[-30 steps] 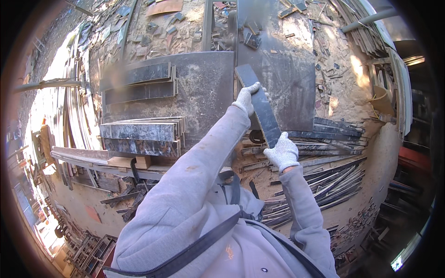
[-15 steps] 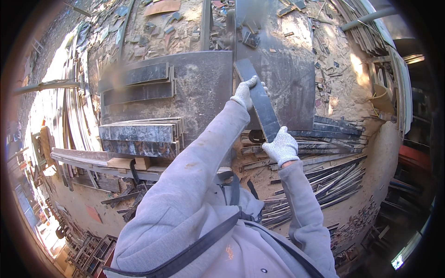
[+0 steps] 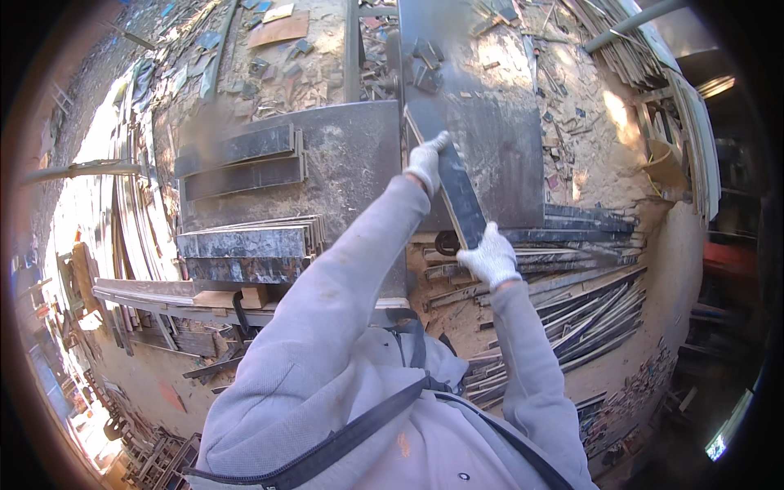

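I hold a long dark stone strip in both white-gloved hands above a dusty dark work table. My left hand grips its far end, my right hand grips its near end. The strip runs slantwise, far end to the left, over the gap between that table and a second dark slab to the right. My grey sleeves reach up from the lower edge.
A stack of cut dark stone strips lies at the table's left front, with two more strips behind it. Many thin strips are heaped on the ground at right. Offcuts litter the sandy ground beyond.
The strip and both hands have shifted slightly away from me and to the left; the grip is unchanged.
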### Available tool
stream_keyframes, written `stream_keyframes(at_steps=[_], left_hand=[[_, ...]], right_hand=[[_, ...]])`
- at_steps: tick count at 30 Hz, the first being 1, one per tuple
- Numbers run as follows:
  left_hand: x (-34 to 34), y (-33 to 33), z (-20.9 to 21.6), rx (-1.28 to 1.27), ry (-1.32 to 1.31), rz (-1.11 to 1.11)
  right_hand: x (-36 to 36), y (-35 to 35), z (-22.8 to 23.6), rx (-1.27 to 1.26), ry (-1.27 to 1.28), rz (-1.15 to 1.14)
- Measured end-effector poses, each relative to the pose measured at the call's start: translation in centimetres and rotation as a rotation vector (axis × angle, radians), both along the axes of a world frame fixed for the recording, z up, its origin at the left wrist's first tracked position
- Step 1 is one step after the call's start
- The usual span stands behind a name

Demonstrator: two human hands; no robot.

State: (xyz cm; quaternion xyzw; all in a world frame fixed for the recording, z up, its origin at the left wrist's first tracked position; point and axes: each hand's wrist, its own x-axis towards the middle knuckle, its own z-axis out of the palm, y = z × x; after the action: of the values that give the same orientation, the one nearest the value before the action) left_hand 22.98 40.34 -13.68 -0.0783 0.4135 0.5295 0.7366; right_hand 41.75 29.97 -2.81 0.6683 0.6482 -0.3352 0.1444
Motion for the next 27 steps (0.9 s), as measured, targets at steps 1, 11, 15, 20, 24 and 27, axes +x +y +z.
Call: stream_keyframes(at_steps=[1, 11, 15, 20, 24, 27], left_hand=[[0.7, -1.4, 1.5, 0.047, 0.049, 0.026], [-11.8, -20.9, 8.6, 0.085, 0.455, 0.58], [-19.1, -31.5, 8.4, -0.358, 1.062, 0.807], [-23.3, -39.6, 5.3, -0.557, 1.048, 0.862], [-25.1, -37.6, 2.9, -0.734, 0.95, 0.694], [-25.9, -35.5, 4.2, -0.68, 0.795, 0.89]], right_hand=[[1.1, -1.3, 0.2, -0.006, 0.047, -0.003], [-6.9, -8.1, 1.3, 0.442, 0.583, 0.46], [-17.0, -8.8, 1.6, 0.381, 0.551, 0.754], [-27.0, -11.6, 0.8, 0.304, 0.45, 1.006], [-30.1, -13.2, -0.9, 0.463, 0.512, 1.005], [-31.7, -9.5, -0.5, 0.596, 0.641, 0.922]])
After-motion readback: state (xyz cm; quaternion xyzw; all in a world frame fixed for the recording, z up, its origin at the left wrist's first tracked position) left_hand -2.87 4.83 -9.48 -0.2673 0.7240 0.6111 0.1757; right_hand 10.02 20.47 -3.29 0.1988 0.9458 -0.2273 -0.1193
